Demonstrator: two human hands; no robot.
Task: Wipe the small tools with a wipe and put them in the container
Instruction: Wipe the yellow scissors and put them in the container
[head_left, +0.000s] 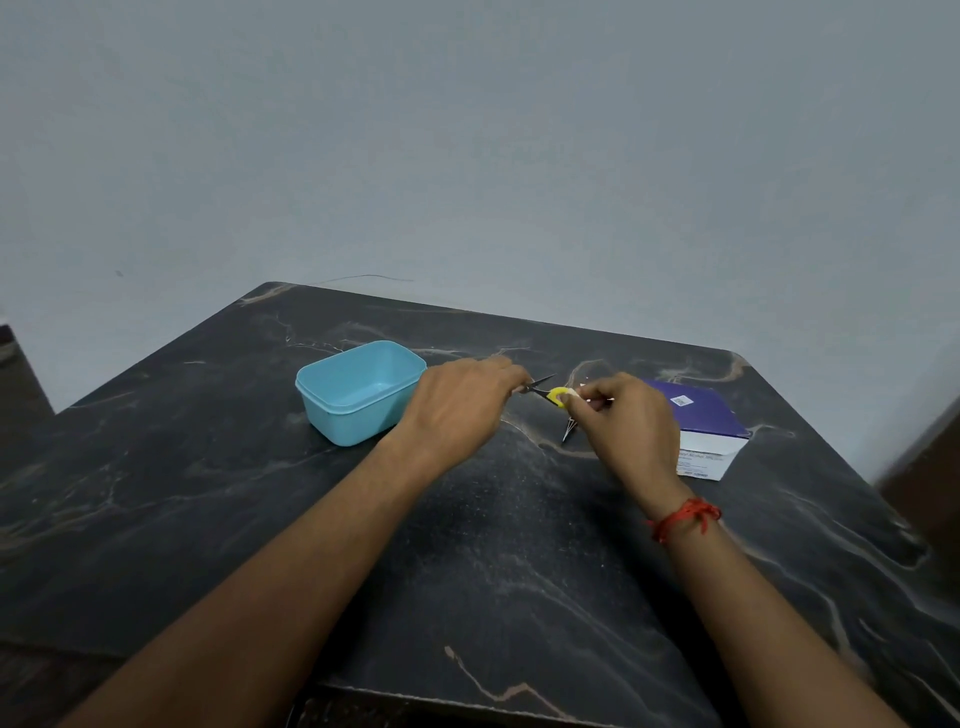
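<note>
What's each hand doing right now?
Left hand: gripping one end of the small scissors.
Right hand: pinching a white wipe against their yellow handle.

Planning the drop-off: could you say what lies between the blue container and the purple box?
Head view: left hand gripping yellow-handled scissors, right hand pinching a wipe, and a pointed metal tool.

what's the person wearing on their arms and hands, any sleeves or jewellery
No sleeves show; both arms are bare as far as the picture reaches. The left hand has no ring, watch or glove in view. The right hand is ungloved too, and its wrist wears a red thread, wound round with knotted loose ends.
</note>
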